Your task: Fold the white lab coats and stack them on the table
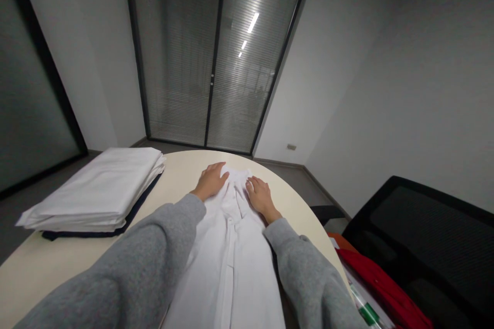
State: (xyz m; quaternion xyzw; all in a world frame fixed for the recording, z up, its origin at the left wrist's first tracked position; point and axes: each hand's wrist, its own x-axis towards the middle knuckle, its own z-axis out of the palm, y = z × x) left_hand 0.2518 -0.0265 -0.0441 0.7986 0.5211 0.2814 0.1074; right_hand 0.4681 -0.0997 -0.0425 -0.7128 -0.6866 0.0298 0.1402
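A white garment with a long front placket lies stretched along the table, its narrow far end near the table's back edge. It looks like a shirt or coat; which one I cannot tell. My left hand rests at the left side of that far end, fingers extended and thumb apart on the cloth. On the opposite side, my right hand lies on the garment's edge with its fingers loosely bent and spread. Creases run through the fabric between the two hands. The garment's near end runs out of view at the bottom.
A pale round table bears a stack of folded white cloth at left, with dark navy cloth underneath. To the right stands a black mesh chair with a red item on it. Glass doors stand beyond.
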